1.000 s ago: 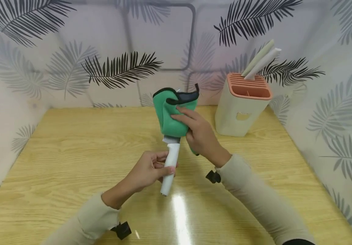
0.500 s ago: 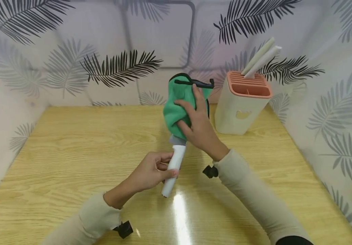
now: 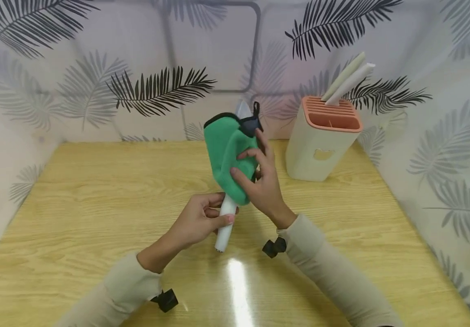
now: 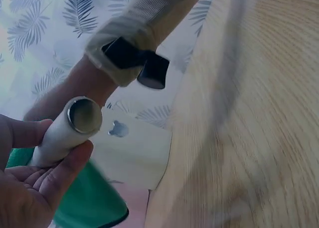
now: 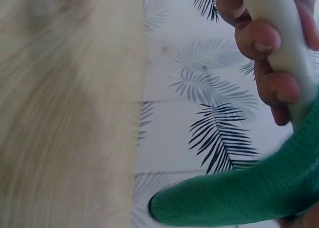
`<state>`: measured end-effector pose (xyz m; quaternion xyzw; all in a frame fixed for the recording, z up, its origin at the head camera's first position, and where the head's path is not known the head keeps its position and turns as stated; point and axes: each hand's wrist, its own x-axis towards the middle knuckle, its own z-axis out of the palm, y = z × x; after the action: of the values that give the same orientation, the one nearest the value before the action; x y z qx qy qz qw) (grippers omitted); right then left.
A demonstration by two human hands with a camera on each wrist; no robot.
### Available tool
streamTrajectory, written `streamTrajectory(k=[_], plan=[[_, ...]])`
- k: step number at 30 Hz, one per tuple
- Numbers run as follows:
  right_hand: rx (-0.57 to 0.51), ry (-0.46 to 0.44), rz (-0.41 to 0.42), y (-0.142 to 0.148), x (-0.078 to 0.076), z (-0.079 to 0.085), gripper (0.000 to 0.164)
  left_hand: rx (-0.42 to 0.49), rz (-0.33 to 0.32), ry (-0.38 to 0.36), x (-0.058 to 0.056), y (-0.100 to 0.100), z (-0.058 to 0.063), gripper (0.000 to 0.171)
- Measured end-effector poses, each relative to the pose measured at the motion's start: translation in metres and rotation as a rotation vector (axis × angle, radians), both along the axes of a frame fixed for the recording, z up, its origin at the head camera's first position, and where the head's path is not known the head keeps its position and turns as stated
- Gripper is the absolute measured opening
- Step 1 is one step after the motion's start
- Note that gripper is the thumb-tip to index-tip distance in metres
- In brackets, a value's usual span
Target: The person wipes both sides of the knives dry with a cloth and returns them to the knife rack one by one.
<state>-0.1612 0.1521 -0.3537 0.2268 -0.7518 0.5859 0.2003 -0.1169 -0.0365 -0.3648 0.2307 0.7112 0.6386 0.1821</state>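
Note:
My left hand [image 3: 198, 220] grips the white handle [image 3: 223, 237] of a knife, thumb across its side; the handle's round butt end [image 4: 84, 115] faces the left wrist camera. A green cloth [image 3: 222, 152] with black edging and a dark underside is folded round the blade, down to the top of the handle. Above it only the pale blade tip [image 3: 243, 109] shows; the rest of the blade is hidden. My right hand [image 3: 264, 181] holds the cloth from the right, thumb and fingers bent against it. In the right wrist view the cloth [image 5: 239, 198] hangs close below the left fingers.
At the back right of the wooden table [image 3: 128, 181] stands a cream knife block [image 3: 314, 154] with an orange slotted top [image 3: 329, 106]. Two pale handles [image 3: 347, 81] stick up from it. A leaf-patterned sheet [image 3: 96, 104] rises behind the table and along the sides.
My right hand has slid the cloth down the blade towards the handle, uncovering the blade tip. After shifting right, the cloth has come back left. My left hand keeps its grip on the handle.

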Motion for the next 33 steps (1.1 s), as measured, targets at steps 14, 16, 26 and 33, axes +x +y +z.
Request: streamTrajectory(k=[14, 16, 26, 33], plan=[[0.171, 0.014, -0.11, -0.002, 0.002, 0.006, 0.059, 0.034, 0.08, -0.07, -0.006, -0.001, 0.0, 0.046], [0.276, 0.091, -0.134, -0.003, 0.014, 0.002, 0.055, 0.047, 0.106, -0.078, -0.011, -0.004, 0.001, 0.045], [0.526, 0.298, -0.087, 0.001, 0.053, -0.003, 0.049, 0.002, 0.08, -0.096, -0.015, -0.007, -0.002, 0.039], [0.451, 0.283, -0.169, 0.013, 0.029, 0.01, 0.044, -0.005, -0.1, -0.058, -0.011, -0.006, 0.008, 0.038]])
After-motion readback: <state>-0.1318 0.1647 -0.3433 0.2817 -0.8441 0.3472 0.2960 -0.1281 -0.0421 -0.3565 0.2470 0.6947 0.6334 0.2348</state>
